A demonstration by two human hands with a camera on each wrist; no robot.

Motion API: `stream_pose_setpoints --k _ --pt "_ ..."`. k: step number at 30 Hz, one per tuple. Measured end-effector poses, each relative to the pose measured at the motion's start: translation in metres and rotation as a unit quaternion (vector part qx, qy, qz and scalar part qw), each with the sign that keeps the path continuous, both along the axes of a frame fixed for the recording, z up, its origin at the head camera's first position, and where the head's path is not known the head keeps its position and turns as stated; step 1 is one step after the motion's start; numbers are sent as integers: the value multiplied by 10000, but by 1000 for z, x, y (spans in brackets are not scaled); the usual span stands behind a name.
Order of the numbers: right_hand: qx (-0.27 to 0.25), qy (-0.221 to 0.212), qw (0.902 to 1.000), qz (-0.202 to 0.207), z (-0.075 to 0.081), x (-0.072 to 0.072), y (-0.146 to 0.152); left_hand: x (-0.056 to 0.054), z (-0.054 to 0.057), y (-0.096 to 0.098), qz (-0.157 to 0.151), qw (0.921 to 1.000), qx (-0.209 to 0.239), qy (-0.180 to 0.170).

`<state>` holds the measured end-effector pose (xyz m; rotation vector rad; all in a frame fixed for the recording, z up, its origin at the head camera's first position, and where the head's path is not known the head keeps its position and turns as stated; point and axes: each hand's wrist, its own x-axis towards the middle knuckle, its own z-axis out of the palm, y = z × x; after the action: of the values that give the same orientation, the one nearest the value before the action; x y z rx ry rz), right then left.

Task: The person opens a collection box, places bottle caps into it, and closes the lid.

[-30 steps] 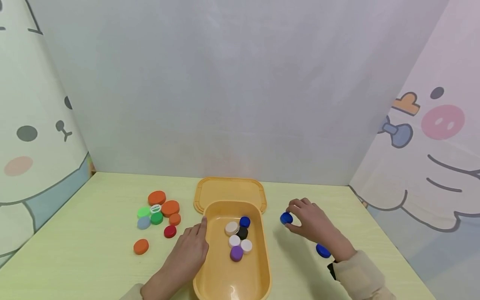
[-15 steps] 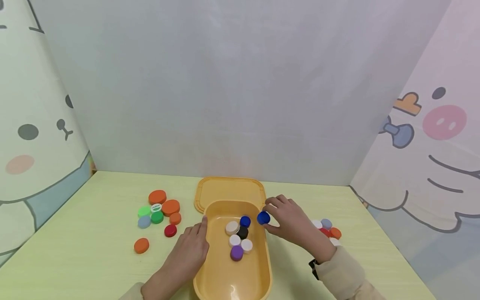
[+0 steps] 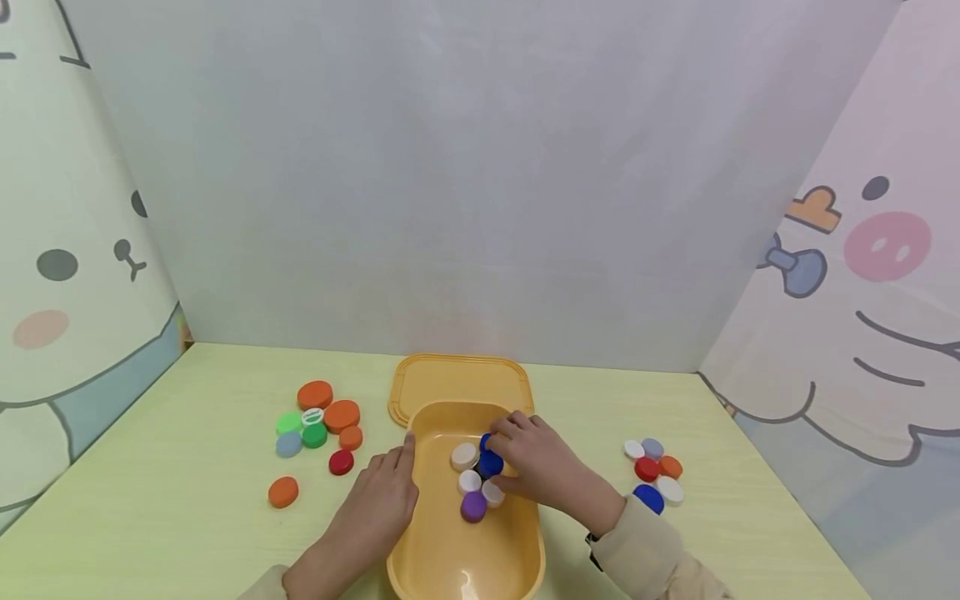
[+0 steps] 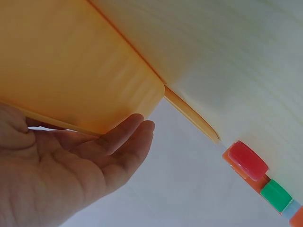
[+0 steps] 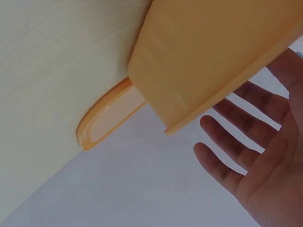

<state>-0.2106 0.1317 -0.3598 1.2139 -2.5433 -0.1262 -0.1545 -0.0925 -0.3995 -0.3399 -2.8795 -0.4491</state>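
Observation:
My left hand (image 3: 378, 496) holds the left rim of an orange-yellow plastic box (image 3: 465, 554), its index finger laid along the edge. The left wrist view shows its bent fingers (image 4: 125, 137) against the outer wall. Reaching over the opposite rim, my right hand (image 3: 546, 467) has a dark blue bottle cap (image 3: 491, 464) between thumb and fingers, low over a black cap that is mostly hidden. Around it in the box lie another blue cap (image 3: 485, 442), several white caps (image 3: 464, 456) and a purple cap (image 3: 473, 507). In the right wrist view the box wall hides the fingertips.
The box's lid (image 3: 459, 379) lies flat behind it. On the left are orange caps (image 3: 341, 416), green caps (image 3: 314, 435) and a red cap (image 3: 341, 462). To the right sits a group with a red cap (image 3: 647, 469) and a blue cap (image 3: 648, 499), near my right sleeve.
My right hand has carried the blue cap leftward from the table, across the right rim and down into the box. The caps on the right have come into view. My left hand stays put.

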Motion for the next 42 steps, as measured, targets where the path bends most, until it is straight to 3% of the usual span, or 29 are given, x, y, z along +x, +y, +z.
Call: stream_pose_setpoints --k 13,22,34,42 --pt "543 11 9984 -134 -18 -1 -11 0 -2 0 4 9999 -12 146" --pt "619 -57 9979 -192 -20 0 -13 0 -1 1 7 10000 20 -28" --pt "180 -148 9994 -249 -1 0 -2 0 -2 -1 -22 9999 25 137" --pt "-219 -218 9978 -593 13 -2 16 0 -2 -1 1 10000 32 85"
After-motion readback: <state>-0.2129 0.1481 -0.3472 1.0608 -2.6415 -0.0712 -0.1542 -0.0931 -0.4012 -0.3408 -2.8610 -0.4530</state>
